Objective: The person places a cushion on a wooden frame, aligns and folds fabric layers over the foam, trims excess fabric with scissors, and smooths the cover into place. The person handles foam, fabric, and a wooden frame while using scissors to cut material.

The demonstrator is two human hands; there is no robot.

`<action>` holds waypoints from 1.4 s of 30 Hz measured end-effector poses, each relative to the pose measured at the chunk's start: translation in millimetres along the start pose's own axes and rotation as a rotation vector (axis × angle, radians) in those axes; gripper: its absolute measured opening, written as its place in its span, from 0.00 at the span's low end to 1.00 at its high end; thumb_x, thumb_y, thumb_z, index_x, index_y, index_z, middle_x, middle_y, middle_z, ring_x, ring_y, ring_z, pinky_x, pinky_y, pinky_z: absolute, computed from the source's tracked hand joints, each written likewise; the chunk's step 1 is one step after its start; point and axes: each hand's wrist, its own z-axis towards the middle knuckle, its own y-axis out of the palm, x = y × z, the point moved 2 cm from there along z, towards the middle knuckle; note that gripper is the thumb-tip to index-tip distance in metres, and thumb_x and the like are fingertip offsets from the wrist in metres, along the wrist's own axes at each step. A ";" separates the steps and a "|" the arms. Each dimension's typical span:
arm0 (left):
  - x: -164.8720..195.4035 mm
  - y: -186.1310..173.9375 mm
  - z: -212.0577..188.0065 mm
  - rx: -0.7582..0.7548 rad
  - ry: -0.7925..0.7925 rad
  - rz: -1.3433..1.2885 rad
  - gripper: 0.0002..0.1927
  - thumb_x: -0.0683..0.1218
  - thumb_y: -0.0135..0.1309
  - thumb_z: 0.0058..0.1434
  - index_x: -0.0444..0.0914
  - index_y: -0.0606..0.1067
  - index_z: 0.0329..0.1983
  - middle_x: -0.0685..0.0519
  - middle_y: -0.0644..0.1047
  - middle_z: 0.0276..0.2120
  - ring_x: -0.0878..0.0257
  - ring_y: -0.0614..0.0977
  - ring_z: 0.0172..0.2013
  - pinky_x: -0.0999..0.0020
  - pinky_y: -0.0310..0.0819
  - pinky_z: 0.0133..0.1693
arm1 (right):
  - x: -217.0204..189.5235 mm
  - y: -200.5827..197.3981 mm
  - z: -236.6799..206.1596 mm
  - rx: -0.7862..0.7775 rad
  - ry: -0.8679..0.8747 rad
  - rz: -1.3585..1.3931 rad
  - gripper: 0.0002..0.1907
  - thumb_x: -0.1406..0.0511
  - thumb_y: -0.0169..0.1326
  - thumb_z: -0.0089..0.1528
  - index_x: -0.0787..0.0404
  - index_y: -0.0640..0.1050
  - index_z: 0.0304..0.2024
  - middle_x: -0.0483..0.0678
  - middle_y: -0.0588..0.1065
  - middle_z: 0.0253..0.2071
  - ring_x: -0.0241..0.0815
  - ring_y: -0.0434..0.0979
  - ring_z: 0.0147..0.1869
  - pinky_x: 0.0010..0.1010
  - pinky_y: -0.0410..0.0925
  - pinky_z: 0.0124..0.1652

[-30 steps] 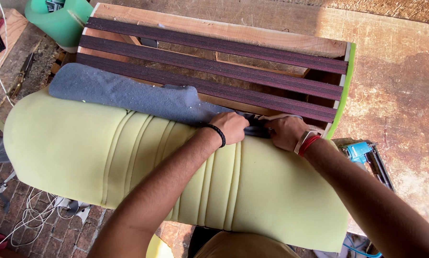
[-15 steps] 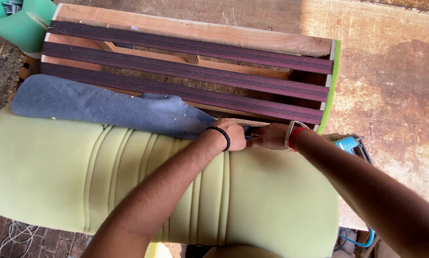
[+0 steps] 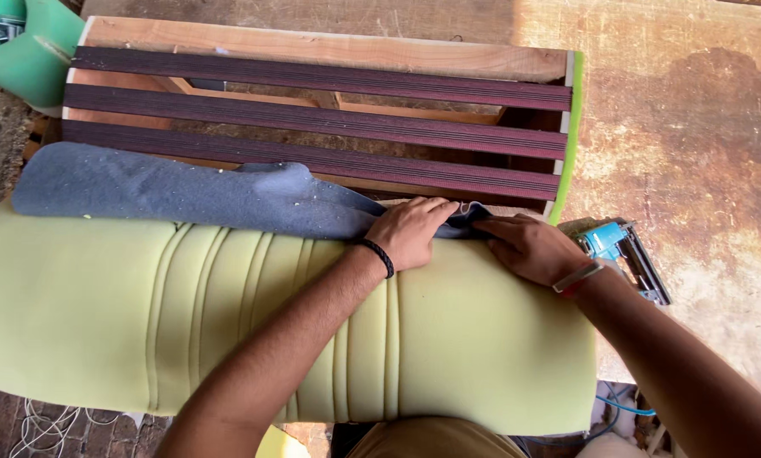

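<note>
Green plastic tub [image 3: 33, 51], top left corner beside the wooden frame [image 3: 313, 51]: holds small grey metal pieces, too small to tell apart.

Grey fabric [image 3: 185, 191]: lies along the upper edge of the yellow-green foam cushion [image 3: 143, 314], over the frame's lowest dark slat [image 3: 330, 157].

Left hand [image 3: 410, 231]: palm down, fingers flat, pressing the fabric onto the cushion edge; not clenched.

Right hand [image 3: 525, 248]: just beside the left, fingertips pinching the fabric's end.

Blue staple gun [image 3: 622, 254]: on the brown table [image 3: 703, 127], right of the cushion, untouched.

No labels or signs readable.
</note>
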 end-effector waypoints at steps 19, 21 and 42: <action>24.2 27.5 59.7 -0.677 -0.375 0.095 0.28 0.46 0.49 0.60 0.26 0.59 0.59 0.34 0.79 0.46 0.44 0.81 0.51 0.53 0.76 0.52 | -16.2 6.9 55.9 -0.783 0.476 -0.302 0.36 0.44 0.41 0.63 0.46 0.61 0.72 0.52 0.80 0.54 0.52 0.81 0.58 0.44 0.70 0.59; 20.8 28.7 58.6 -0.700 -0.394 0.111 0.29 0.44 0.48 0.60 0.26 0.58 0.61 0.33 0.79 0.46 0.43 0.81 0.51 0.53 0.77 0.51 | -10.7 13.9 52.6 -0.782 0.426 -0.328 0.32 0.45 0.39 0.65 0.47 0.68 0.68 0.52 0.79 0.55 0.53 0.79 0.59 0.45 0.70 0.59; 17.2 28.6 36.1 -0.671 -0.395 0.281 0.19 0.51 0.48 0.60 0.45 0.82 0.51 0.48 0.68 0.64 0.52 0.63 0.67 0.52 0.57 0.64 | 8.1 30.0 43.5 -0.657 0.420 -0.147 0.42 0.48 0.46 0.64 0.70 0.55 0.69 0.68 0.79 0.49 0.63 0.79 0.54 0.45 0.71 0.55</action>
